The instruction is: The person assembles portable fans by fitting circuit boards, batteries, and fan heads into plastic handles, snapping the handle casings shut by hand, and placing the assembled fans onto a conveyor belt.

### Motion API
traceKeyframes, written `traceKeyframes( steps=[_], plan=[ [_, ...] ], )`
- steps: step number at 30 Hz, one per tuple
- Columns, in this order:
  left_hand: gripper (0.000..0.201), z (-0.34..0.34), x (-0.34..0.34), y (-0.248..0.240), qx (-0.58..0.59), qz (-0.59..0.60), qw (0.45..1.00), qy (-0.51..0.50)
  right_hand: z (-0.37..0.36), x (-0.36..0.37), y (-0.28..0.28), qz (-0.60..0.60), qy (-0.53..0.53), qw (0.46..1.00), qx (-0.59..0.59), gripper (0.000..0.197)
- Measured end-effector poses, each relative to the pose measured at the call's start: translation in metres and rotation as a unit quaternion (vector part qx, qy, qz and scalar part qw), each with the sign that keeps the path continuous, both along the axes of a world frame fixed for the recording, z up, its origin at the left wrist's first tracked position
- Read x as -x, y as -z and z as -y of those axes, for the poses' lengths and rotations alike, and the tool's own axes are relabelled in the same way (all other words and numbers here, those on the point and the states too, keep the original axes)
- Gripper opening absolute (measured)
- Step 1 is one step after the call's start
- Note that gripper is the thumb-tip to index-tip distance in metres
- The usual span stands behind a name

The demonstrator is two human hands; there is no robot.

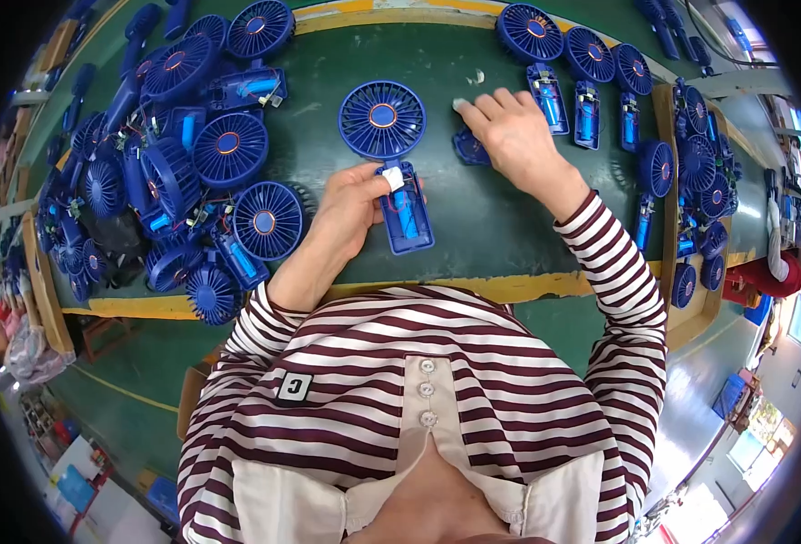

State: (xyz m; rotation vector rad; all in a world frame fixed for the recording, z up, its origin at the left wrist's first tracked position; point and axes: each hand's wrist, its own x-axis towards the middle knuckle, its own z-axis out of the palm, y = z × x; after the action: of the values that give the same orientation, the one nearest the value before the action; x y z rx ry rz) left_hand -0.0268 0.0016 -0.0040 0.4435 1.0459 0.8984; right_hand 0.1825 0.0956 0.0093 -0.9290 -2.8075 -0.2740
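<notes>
My left hand (pixel 344 208) is closed on the handle of a blue handheld fan (pixel 409 238), just below its round grille. The handle's housing lies uncovered, with a light-blue cylindrical battery inside. A white covering or scrap (pixel 392 178) sits at my left thumb tip. To the right, my right hand (pixel 520 145) is over the table with its fingers curled and pressed together; what they hold, if anything, is hidden. Something whitish shows at one fingertip. A small dark-blue part (pixel 471 148) lies beside the palm, partly covered by the hand.
On the left is a heap of blue fans (pixel 228 143), several with uncovered handles and loose wires. More uncovered fans (pixel 546 95) stand in a row at the far right. A box of fans (pixel 710 195) is beside the table's right end. A yellow edge (pixel 527 288) borders the green table.
</notes>
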Motion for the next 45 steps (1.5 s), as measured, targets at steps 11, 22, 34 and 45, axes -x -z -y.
traceKeyframes(
  steps=[11,22,34,45],
  plan=[
    [0.024,-0.007,0.003,-0.002,-0.006,-0.001,1.000,-0.011,0.040,-0.013,-0.002,-0.155,0.166,0.974,0.009,0.036],
    [0.024,0.003,-0.008,0.005,0.008,-0.015,1.000,0.007,0.068,-0.008,0.008,-0.383,0.167,0.888,0.189,0.042],
    [0.018,0.002,-0.022,0.018,0.014,-0.032,0.999,-0.020,0.082,0.020,-0.013,-0.294,0.168,0.899,0.278,0.050],
    [0.018,0.008,-0.015,0.026,0.017,-0.022,1.000,-0.008,0.084,0.023,-0.024,-0.278,0.206,0.926,0.154,0.047]
  ],
)
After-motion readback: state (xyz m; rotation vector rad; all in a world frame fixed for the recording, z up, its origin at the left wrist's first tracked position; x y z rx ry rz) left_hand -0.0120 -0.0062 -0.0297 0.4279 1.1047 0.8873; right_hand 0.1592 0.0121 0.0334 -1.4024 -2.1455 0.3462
